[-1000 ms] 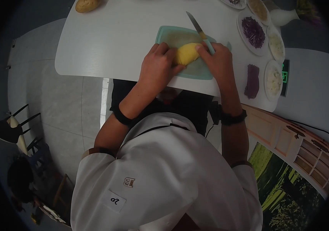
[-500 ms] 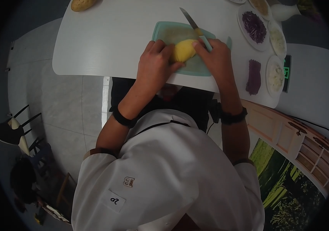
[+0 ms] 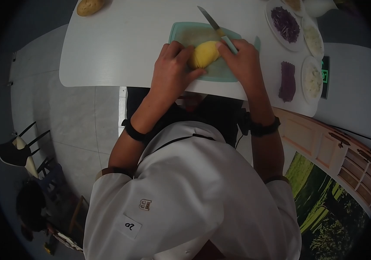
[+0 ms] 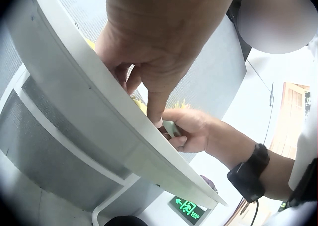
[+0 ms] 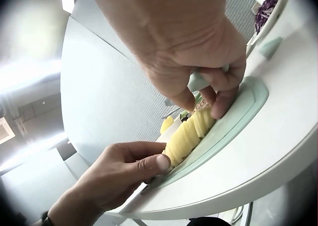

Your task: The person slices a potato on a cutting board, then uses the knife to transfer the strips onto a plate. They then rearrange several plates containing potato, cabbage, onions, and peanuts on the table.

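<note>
A peeled yellow potato (image 3: 206, 54), cut into slices as the right wrist view shows (image 5: 185, 138), lies on the pale green cutting board (image 3: 222, 73). The left hand (image 3: 171, 69) holds its left end between thumb and fingers. At the other end, the right hand (image 3: 242, 60) touches the slices with thumb and fingertips while gripping the light green handle of a knife (image 3: 212, 20), whose blade points up and left, away from the body. In the left wrist view the left hand (image 4: 149, 62) hides most of the potato.
An unpeeled potato (image 3: 90, 6) sits at the table's far left. On the right stand plates of shredded purple cabbage (image 3: 285, 24) and pale pieces (image 3: 312, 80), beside a purple block (image 3: 287, 81). The table edge (image 3: 151, 87) runs close to the body.
In the head view, the board, potato and both hands appear slightly farther up and left, along with the table items. Both hands keep their hold, and the knife stays in the right hand.
</note>
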The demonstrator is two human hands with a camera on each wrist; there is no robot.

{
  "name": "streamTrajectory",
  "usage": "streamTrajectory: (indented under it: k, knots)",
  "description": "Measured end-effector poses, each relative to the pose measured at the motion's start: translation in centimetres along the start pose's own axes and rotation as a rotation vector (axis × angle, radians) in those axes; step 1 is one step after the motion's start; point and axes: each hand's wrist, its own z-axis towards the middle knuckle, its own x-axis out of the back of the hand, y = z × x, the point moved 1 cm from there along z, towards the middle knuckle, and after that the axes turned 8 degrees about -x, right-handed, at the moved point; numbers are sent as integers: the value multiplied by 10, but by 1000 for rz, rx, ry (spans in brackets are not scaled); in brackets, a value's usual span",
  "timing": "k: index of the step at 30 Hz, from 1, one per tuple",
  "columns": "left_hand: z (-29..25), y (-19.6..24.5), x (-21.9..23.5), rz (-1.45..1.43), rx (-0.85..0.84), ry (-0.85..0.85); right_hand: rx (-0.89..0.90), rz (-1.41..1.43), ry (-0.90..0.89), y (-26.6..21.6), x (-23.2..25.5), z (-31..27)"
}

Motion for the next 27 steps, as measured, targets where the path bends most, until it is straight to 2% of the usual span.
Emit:
streamTrajectory:
  k: [2, 4, 8, 10, 13, 14, 16, 23, 27]
  knots:
    - [0, -1, 2, -19, -4, -11, 13, -28, -1, 2, -1, 0]
    - [0, -2, 4, -80, 28, -20, -54, 100, -14, 3, -2, 0]
    - [-1, -3, 7, -81, 11, -11, -98, 168, 4, 11, 1, 1]
    - [2, 2, 12, -20, -55, 45, -213, 217, -84, 9, 10, -1]
    - [12, 3, 4, 6, -163, 37, -256, 312, -141, 14, 15, -2]
    - [15, 2, 0, 9, -171, 34, -256, 318, -135, 17, 14, -2]
    - [19, -1, -11, 8, -211, -72, -114, 279, -112, 22, 9, -3]
    - [26, -1, -29, -34, -259, -185, -173, 303, -155, 20, 13, -2]
    - [27, -3, -33, 38, -311, -222, -202, 196, -133, 11, 12, -5]
